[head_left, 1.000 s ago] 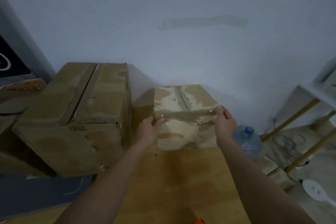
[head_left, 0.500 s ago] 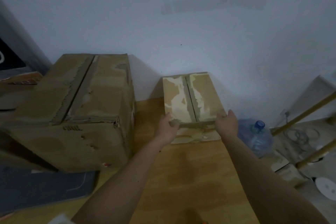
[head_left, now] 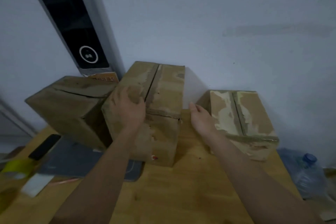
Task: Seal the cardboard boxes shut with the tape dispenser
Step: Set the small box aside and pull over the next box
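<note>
Your left hand (head_left: pixel 127 107) lies flat on top of the middle cardboard box (head_left: pixel 154 111), fingers spread and straight, their tips just short of the box's centre seam. That box stands on the wooden table (head_left: pixel 181 187), back against the wall. Your right hand (head_left: pixel 201 118) hovers open in the gap just right of it, fingers relaxed and holding nothing, with the small taped box (head_left: pixel 243 123) just beside your knuckles on the far side. Left of your left fingers a third box (head_left: pixel 72 107) leans tilted, touching the middle one. Nearer you on that side lie a dark mat (head_left: pixel 76 163), a black phone (head_left: pixel 44 146), a blurred roll of yellow tape (head_left: pixel 17 168) and a white object (head_left: pixel 36 184). Beyond the table's right edge stands a water bottle (head_left: pixel 307 174).
</note>
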